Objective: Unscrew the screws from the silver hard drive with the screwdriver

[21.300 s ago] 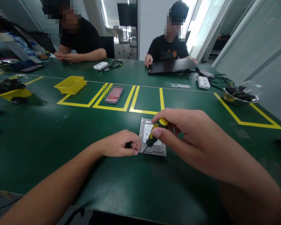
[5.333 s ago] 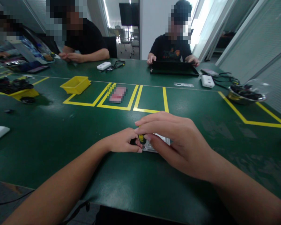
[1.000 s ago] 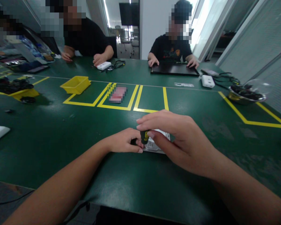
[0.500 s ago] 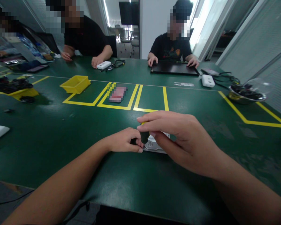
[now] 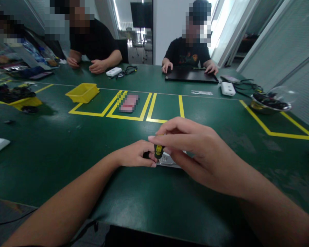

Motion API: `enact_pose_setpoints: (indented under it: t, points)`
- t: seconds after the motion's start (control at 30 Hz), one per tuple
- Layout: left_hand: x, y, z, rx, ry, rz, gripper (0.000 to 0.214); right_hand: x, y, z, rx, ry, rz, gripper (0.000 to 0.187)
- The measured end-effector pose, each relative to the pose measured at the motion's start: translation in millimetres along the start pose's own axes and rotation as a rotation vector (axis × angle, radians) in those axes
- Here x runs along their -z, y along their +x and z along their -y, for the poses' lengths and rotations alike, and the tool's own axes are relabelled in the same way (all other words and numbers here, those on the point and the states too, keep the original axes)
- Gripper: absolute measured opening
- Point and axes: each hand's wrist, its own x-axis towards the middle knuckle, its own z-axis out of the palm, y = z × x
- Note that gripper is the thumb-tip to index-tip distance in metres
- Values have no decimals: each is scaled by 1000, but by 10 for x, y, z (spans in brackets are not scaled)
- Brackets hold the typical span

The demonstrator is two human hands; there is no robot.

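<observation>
A silver hard drive (image 5: pixel 168 160) lies flat on the green table, mostly hidden under my hands. My right hand (image 5: pixel 193 151) is closed round the black and yellow handle of a small screwdriver (image 5: pixel 158 151), held upright over the drive's near left corner. My left hand (image 5: pixel 135 155) is curled, its fingertips pinched at that same corner against the drive's edge and right beside the screwdriver; a small dark thing shows between its fingers, too hidden to name.
Yellow tape boxes mark the table (image 5: pixel 54 147). A yellow tray (image 5: pixel 82 92) sits far left, a metal bowl of dark parts (image 5: pixel 270 103) far right. Two people sit across, one with hands on a black laptop (image 5: pixel 191 76). White boxes (image 5: pixel 228 89) and cables lie nearby.
My right hand's fingers have shifted on the screwdriver handle, turning it, so the yellow mark now faces me. My left hand has stayed put. A person across has drawn a hand back.
</observation>
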Motion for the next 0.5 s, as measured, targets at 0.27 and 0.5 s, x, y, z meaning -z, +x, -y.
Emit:
enact_pose_setpoints:
  t: [0.27,0.5]
  points:
    - [-19,-13,6,15,24,-9,26,-99,15,-36,-36,-178,-100,27]
    - [-28,-15,-8,47,21,-11,23,-102,29,-44,-47,-184,-118,27]
